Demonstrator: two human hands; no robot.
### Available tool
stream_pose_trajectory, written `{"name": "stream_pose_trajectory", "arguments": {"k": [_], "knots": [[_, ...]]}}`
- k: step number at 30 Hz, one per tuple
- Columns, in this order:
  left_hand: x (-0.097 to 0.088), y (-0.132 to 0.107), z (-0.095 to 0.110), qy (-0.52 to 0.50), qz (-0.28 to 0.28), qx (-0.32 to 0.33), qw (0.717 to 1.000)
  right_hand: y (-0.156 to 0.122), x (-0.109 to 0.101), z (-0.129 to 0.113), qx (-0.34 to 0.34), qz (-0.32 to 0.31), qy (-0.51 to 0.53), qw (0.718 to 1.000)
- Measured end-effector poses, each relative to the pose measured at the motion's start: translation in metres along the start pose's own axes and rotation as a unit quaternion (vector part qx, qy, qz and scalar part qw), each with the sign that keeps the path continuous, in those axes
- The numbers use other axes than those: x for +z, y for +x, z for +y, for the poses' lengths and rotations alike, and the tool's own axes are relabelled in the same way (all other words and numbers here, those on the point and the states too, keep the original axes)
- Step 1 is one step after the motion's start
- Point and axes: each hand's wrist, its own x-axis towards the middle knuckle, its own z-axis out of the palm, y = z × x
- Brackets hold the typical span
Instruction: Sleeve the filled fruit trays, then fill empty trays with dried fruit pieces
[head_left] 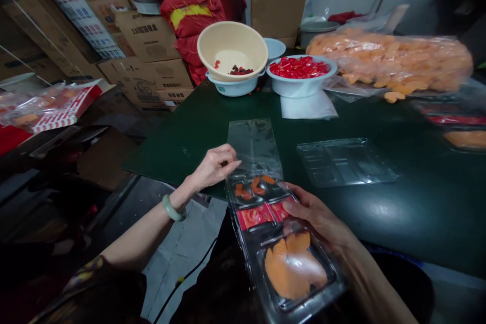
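From my remote seat, leftmost is the left hand [214, 167] with a jade bangle [173, 208], fingers pinched closed at the edge of a clear plastic bag [254, 147] lying on the dark green table [182, 147]. Touching the bag's mouth is a clear blister tray [284, 258] of orange slices [294, 269] and red sachets [254, 216] — gripped along its side by the right hand [317, 215] — and further right lies an empty clear tray [345, 162].
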Motion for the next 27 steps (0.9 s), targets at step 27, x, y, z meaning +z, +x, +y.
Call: {"name": "stream_pose_trajectory", "arguments": {"k": [27], "knots": [[0.012, -0.007, 0.042, 0.066, 0.025, -0.034, 0.997, -0.014, 0.004, 0.007, -0.113, 0.125, 0.061, 0.984]]}}
